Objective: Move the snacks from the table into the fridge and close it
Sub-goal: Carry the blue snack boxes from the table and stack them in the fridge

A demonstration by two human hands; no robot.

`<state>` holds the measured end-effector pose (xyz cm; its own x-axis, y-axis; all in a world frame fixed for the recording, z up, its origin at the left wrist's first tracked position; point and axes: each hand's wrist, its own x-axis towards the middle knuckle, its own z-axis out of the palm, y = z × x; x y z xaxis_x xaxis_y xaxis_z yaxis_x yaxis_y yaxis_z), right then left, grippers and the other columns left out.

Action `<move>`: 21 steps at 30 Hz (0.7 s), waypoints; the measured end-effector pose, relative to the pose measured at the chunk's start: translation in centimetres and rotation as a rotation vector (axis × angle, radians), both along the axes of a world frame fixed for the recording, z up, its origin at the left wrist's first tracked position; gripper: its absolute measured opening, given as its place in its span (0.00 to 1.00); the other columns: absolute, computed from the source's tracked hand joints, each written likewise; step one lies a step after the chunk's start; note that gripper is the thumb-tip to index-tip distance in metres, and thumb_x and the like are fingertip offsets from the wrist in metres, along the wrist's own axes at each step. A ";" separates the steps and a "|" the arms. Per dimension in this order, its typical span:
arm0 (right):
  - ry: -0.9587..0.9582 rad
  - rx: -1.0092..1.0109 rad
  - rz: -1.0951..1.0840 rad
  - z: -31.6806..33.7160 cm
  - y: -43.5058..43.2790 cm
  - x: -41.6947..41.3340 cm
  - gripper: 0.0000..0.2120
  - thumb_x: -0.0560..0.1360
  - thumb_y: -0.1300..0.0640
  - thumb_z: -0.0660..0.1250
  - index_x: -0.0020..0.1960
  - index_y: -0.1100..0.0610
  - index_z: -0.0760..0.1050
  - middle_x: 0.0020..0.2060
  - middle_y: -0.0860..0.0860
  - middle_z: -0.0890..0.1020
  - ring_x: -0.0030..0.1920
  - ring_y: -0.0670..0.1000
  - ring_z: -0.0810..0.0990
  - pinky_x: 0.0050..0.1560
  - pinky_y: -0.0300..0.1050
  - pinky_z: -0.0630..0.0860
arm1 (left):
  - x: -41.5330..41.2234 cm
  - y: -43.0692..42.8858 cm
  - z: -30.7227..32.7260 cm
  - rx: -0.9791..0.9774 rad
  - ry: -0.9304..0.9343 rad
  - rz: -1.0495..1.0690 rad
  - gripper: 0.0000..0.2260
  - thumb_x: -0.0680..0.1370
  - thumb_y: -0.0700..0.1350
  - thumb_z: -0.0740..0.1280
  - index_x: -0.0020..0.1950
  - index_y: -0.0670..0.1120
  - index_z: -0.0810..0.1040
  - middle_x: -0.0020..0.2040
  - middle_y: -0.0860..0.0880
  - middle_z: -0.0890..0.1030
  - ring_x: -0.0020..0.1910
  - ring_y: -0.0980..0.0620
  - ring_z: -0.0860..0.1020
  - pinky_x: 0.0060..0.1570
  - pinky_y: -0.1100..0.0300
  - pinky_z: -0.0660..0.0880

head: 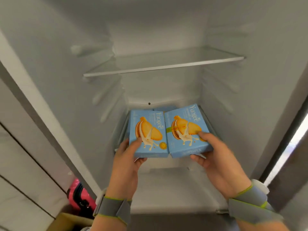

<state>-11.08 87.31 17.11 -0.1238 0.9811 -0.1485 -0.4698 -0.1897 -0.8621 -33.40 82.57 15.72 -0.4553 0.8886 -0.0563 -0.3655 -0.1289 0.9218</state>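
Two light-blue snack boxes printed with sandwich biscuits are held side by side inside the open fridge (233, 114). My left hand (128, 160) grips the left box (148, 130) at its near left corner, thumb on top. My right hand (215, 154) grips the right box (186, 129) at its near right corner, thumb on top. Both boxes hover over the lower shelf (168, 185). Behind them, more blue boxes (165, 108) lie at the back of the fridge, mostly hidden.
A glass shelf (163, 67) spans the fridge above the boxes. The fridge door edge (290, 147) stands at the right. Left of the fridge, a pink suitcase (80, 195) and a cardboard box (70, 222) sit on the floor.
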 end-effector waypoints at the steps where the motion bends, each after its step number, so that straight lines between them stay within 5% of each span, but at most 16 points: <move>1: 0.002 0.008 -0.010 0.0 0.4 -0.1 0.13 0.77 0.54 0.70 0.60 0.56 0.82 0.51 0.53 0.86 0.48 0.50 0.84 0.45 0.49 0.80 | -0.1 0.4 0.1 0.006 0.022 0.010 0.14 0.80 0.44 0.70 0.66 0.48 0.81 0.58 0.46 0.86 0.52 0.49 0.83 0.51 0.51 0.77; 9: -0.028 0.038 -0.150 1.0 5.3 -1.1 0.08 0.77 0.57 0.71 0.54 0.58 0.81 0.45 0.54 0.85 0.45 0.52 0.83 0.41 0.49 0.81 | -2.7 8.1 0.5 0.014 0.082 0.137 0.18 0.81 0.43 0.70 0.71 0.50 0.74 0.59 0.47 0.85 0.52 0.48 0.86 0.45 0.54 0.81; 13: -0.065 0.070 -0.221 1.0 6.6 -1.1 0.03 0.77 0.59 0.70 0.51 0.57 0.80 0.41 0.52 0.84 0.44 0.53 0.82 0.39 0.49 0.80 | -4.3 10.7 0.3 0.019 0.295 0.228 0.08 0.81 0.46 0.69 0.58 0.59 0.79 0.51 0.52 0.86 0.45 0.54 0.86 0.43 0.54 0.81; 17: -0.111 0.113 -0.286 0.6 7.9 -1.4 0.05 0.78 0.59 0.69 0.53 0.57 0.81 0.42 0.52 0.85 0.44 0.52 0.82 0.40 0.49 0.79 | -5.8 11.9 -1.4 -0.026 0.782 0.343 0.09 0.79 0.58 0.67 0.58 0.60 0.78 0.51 0.53 0.84 0.52 0.48 0.82 0.53 0.44 0.80; 21: -0.166 0.131 -0.380 0.2 9.4 -1.1 0.11 0.77 0.58 0.70 0.59 0.57 0.80 0.49 0.56 0.86 0.42 0.51 0.83 0.40 0.51 0.80 | -5.8 12.4 -2.8 -0.071 0.839 0.331 0.22 0.80 0.55 0.67 0.72 0.50 0.74 0.65 0.45 0.78 0.66 0.45 0.73 0.68 0.48 0.71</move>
